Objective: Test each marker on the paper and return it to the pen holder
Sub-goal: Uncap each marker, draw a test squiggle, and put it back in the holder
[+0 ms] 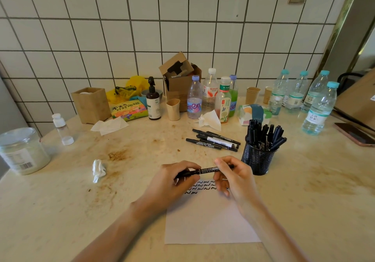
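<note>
Marker (205,170) held level over the paper's (211,227) far edge: left hand (172,182) grips one end, right hand (233,176) pinches the other. Likely light, stiff, smooth; best gripped mid-barrel for the pen holder (257,158), just right.

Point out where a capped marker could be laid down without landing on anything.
Bare tabletop lies between the crumpled tissue and the loose markers, and right of the mesh pen holder toward the phone. The back edge by the bottles is crowded.

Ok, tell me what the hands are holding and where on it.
Both hold one black marker level above the paper. The left hand grips its left end, the right hand its right end.
</note>
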